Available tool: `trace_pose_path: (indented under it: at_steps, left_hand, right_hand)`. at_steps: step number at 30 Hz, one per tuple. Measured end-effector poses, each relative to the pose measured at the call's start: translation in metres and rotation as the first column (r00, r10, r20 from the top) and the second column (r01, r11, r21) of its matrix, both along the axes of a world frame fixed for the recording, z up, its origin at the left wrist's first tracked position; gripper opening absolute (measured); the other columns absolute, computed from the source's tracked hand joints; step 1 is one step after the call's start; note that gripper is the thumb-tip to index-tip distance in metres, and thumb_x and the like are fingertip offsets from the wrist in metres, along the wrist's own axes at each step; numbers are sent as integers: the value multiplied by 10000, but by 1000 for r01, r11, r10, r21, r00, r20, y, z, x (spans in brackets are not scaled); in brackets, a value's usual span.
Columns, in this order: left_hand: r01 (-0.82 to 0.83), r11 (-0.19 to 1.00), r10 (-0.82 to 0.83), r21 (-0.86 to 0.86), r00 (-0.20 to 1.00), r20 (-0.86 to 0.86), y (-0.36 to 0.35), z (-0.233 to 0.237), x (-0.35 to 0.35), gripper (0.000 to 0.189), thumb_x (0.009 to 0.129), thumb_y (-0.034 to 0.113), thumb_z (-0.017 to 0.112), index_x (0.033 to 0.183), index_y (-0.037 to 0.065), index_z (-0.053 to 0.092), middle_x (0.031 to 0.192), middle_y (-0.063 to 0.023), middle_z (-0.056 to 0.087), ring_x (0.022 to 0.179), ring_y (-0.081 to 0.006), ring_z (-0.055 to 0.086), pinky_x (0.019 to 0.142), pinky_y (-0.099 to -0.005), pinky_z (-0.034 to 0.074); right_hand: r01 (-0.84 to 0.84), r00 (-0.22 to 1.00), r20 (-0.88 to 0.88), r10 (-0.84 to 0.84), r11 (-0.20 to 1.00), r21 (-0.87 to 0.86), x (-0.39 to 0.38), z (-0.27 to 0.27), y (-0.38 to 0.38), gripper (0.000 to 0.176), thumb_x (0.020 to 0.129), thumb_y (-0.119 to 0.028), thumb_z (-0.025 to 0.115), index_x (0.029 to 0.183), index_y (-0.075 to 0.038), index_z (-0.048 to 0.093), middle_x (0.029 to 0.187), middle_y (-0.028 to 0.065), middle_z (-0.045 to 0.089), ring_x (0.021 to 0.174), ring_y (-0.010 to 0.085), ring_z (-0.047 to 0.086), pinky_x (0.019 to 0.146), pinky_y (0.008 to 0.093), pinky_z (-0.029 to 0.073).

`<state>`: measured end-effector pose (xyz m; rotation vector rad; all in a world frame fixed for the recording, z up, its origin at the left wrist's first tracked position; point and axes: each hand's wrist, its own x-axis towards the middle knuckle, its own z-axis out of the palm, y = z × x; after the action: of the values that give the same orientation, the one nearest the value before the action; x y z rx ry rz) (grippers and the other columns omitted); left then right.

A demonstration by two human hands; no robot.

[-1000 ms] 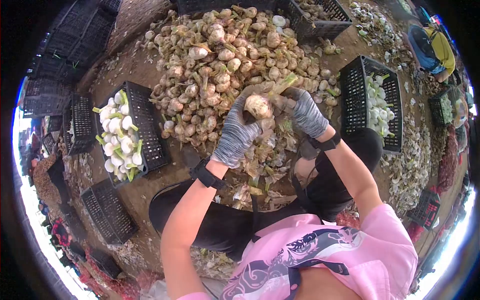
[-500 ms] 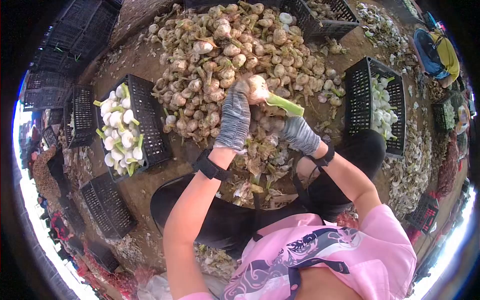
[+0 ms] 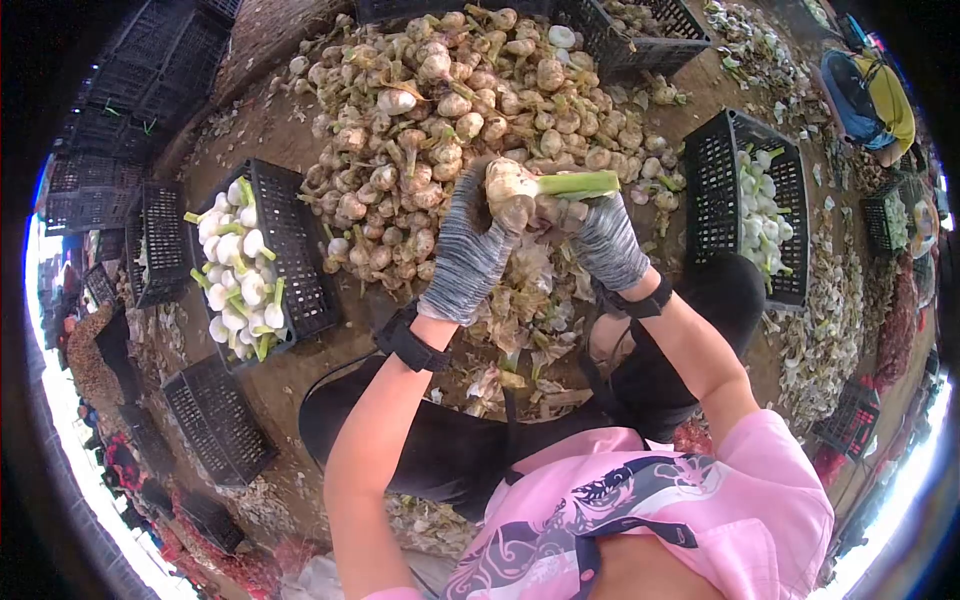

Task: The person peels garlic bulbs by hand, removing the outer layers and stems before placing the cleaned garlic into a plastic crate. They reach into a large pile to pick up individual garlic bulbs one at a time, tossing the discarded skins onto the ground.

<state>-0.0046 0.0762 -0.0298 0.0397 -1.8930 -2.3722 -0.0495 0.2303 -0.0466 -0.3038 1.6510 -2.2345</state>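
My left hand (image 3: 470, 235), in a grey striped glove, is closed around a garlic bulb (image 3: 512, 184) with brownish outer skin. Its thick green stem (image 3: 580, 184) points right. My right hand (image 3: 605, 238), gloved alike, has its fingers curled in at the bulb's neck, just under the stem. Whether those fingers also hold a small tool is hidden. Beyond both hands spreads a big heap of unpeeled garlic (image 3: 400, 150). Below them lie loose dry garlic skins (image 3: 535, 300) between my legs.
At left stands a black crate (image 3: 305, 265) of white peeled garlic (image 3: 238, 270); at right, another such crate (image 3: 715, 200). A third crate (image 3: 655, 52) is behind the heap. A darker crate (image 3: 215, 415) sits at lower left. Another person (image 3: 875, 105) is at far right.
My right hand has come up against the bulb's neck, where it was lower and blurred. The stem has swung from slanting downward to nearly level. The bulb stays in my left hand.
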Motion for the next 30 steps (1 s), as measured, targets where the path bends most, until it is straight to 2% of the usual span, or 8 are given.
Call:
trace_pose_path:
  at_steps: [6,8,12,14,16,17,20,30]
  left_hand:
    - [-23,912,88,-409,986,140,-18,-7,-3,507,845,509,452,1042,53,554,889,-42,585,825,-130,549,701,-272,458]
    - [-42,990,-38,137,848,529,-26,-6,-7,554,834,584,387,950,85,598,779,-24,594,695,-124,563,605,-272,462]
    - [-3,992,-98,127,620,779,-35,4,-12,533,841,583,366,915,114,608,778,-31,602,654,-114,562,544,-266,456]
    - [95,972,72,-215,749,659,-44,-23,-12,499,843,540,420,887,81,611,751,-70,595,674,-141,566,583,-322,463]
    - [-351,572,419,-742,902,-104,-26,-4,-8,468,831,489,485,867,38,605,738,-128,578,706,-188,566,646,-362,459]
    - [-279,761,315,-586,948,-42,-20,18,-5,384,789,391,596,886,20,593,754,-148,568,738,-244,560,689,-369,451]
    - [-318,627,73,-711,933,-354,-11,41,-6,350,734,325,673,915,35,593,819,-149,564,737,-266,549,705,-355,450]
    - [136,956,-79,-261,973,217,-34,28,-3,209,757,97,654,935,23,575,886,-48,603,782,-120,559,703,-263,464]
  right_hand:
    - [-22,972,-205,113,917,399,9,0,3,279,734,-94,662,981,-1,571,885,80,626,801,133,574,714,277,469]
    - [113,952,-306,1,929,353,18,-11,4,233,748,-82,642,964,-11,590,867,65,630,790,121,569,720,268,458]
    - [-239,956,-92,277,924,299,15,-6,3,258,805,-98,560,1048,-14,541,945,60,610,833,112,546,752,268,447]
    - [-162,986,-14,165,978,134,13,-18,3,288,811,-79,504,1090,-9,507,952,63,603,840,126,542,758,277,445]
    - [-17,992,-117,48,968,252,11,-35,4,300,795,-55,464,1088,-5,503,931,76,603,833,159,551,770,292,441]
    - [-4,993,-116,39,957,290,9,-33,4,317,786,-52,454,1098,-3,489,934,87,597,844,173,552,780,295,437]
    - [64,956,-285,64,906,418,6,-13,5,353,772,-56,451,1120,4,455,955,115,577,863,207,552,796,306,430]
    - [-132,976,136,172,956,-263,-10,-25,26,153,814,-70,459,927,-7,539,784,-4,542,680,85,511,639,253,468]
